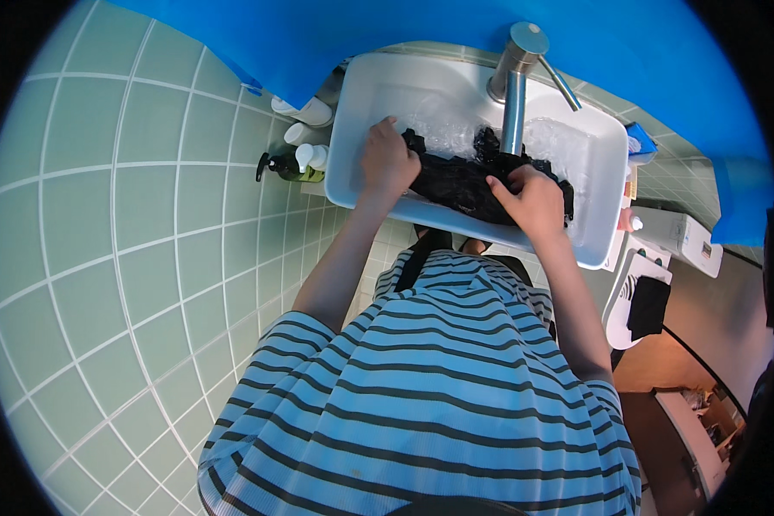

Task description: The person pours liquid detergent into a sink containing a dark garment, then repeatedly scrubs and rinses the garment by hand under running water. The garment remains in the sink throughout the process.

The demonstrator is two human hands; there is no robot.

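Note:
A wet black cloth garment (461,187) lies bunched along the near side of a white rectangular sink (609,161). My left hand (388,160) grips its left end with curled fingers. Toward the other end, my right hand (536,203) pinches the fabric, its thumb pointing left. The metal faucet (516,71) stands at the sink's back, its spout reaching over the garment's far folds. Clear, rippling water (438,132) covers the basin floor around the cloth. Folds hide some of my fingertips.
Left of the sink stand a dark pump bottle (290,166) and several white containers (313,111), near a green tiled wall (155,206). Blue sheeting (387,26) spans the back. To the right, another black cloth (649,303) lies on a white toilet lid (619,322).

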